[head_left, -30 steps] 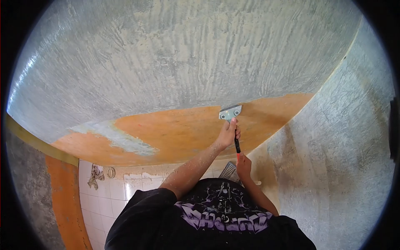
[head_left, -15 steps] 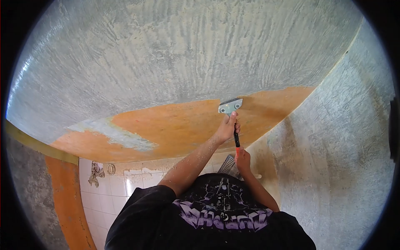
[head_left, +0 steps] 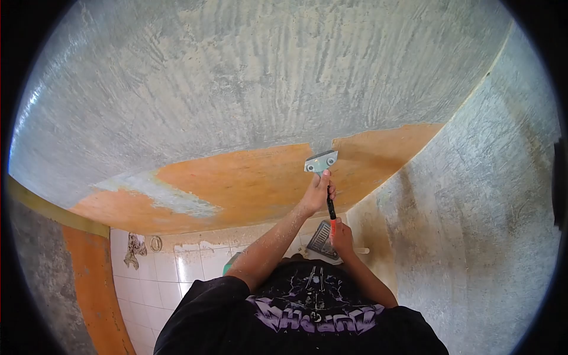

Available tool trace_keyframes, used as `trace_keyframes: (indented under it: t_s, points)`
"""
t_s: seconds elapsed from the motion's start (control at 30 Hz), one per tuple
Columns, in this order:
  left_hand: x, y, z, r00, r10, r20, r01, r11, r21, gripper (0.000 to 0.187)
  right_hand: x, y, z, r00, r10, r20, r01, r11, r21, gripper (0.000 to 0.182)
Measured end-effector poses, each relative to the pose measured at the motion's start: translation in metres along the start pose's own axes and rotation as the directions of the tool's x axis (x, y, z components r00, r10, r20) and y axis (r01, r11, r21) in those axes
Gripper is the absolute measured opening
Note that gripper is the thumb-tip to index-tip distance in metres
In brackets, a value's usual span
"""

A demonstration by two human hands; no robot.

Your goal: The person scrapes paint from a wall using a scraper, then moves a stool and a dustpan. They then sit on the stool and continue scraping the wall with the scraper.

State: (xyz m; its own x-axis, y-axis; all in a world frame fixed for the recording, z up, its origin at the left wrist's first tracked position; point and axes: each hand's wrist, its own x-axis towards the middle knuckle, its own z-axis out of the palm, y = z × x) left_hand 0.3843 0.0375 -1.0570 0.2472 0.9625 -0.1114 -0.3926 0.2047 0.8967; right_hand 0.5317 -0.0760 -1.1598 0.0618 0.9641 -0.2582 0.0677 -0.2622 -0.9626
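Both hands grip 1 scraper (head_left: 322, 168), which sits just right of the frame's centre with its handle running down toward the lower middle. The left hand (head_left: 316, 192) is the upper one: its fingers are wrapped tight around the handle just under the metal head, the thumb pointing up toward the blade. The right hand (head_left: 342, 236) is lower, fingers closed around the red end of the handle.

The scraper's flat grey blade head, with 2 small fasteners showing, is pressed against the ceiling (head_left: 266, 71) right where grey scraped surface meets the orange paint (head_left: 248, 183). The orange patch spreads from the left of centre across to the right, with a pale bare streak (head_left: 171, 198) inside it at the left.

Both forearms rise from the person's black printed shirt (head_left: 307, 307) at the bottom of the frame. A grey scraped wall (head_left: 485, 225) fills the right side. White wall tiles (head_left: 171, 278) show at the lower left, with a rag (head_left: 134, 249) hanging on them. A louvred vent (head_left: 322, 239) sits just behind the right hand.
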Motion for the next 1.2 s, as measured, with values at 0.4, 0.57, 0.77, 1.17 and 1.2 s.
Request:
trace_keyframes:
  t_s: [0.4, 0.57, 0.77, 1.17, 1.2]
  points:
    - [-0.078, -0.020, 0.014, 0.990, 0.037, -0.135, -0.037, 0.999, 0.004, 0.034, -0.055, 0.023, -0.015, 0.973, 0.117, 0.199, -0.118, 0.993, -0.007, 0.060]
    - [-0.119, -0.037, 0.033, 0.985, 0.036, -0.167, -0.040, 0.999, -0.021, 0.034, -0.096, 0.036, -0.032, 0.966, 0.100, 0.237, -0.099, 0.995, -0.014, 0.059]
    - [-0.192, -0.072, 0.072, 0.970, 0.060, -0.237, -0.065, 0.998, -0.014, 0.035, -0.170, 0.058, -0.070, 0.950, 0.113, 0.291, -0.091, 0.992, -0.087, 0.057]
    - [-0.335, -0.133, 0.105, 0.942, 0.033, -0.334, -0.061, 0.996, -0.072, 0.035, -0.302, 0.113, -0.102, 0.920, 0.133, 0.368, -0.104, 0.990, -0.098, 0.047]
    - [-0.342, -0.130, 0.103, 0.945, 0.024, -0.325, -0.054, 0.995, -0.083, 0.035, -0.309, 0.106, -0.098, 0.931, 0.053, 0.361, 0.018, 0.981, -0.192, 0.043]
